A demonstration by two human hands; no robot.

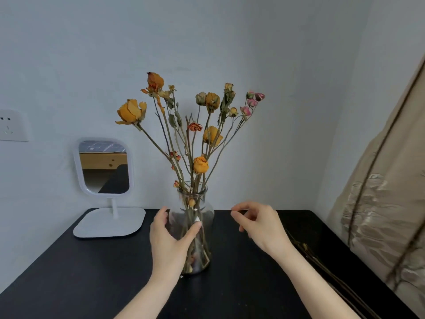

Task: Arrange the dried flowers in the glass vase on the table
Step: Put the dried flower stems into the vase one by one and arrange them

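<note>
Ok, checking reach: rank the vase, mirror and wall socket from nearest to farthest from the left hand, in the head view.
1. The vase: straight ahead, with the left hand cupped around it.
2. The mirror: further left, standing farther back.
3. The wall socket: far left, higher up.

We extend both bare forearms forward from the lower edge of the view. Our left hand (169, 240), palm turned to the right, cups the glass vase (205, 214): the thumb (192, 231) lies across its near face and the fingers (162, 214) curve round its left side. Our right hand (259, 224) hangs in the air, well apart from the left, its fingers loosely curled and pointing left, thumb and forefinger tips close together, holding nothing
</note>
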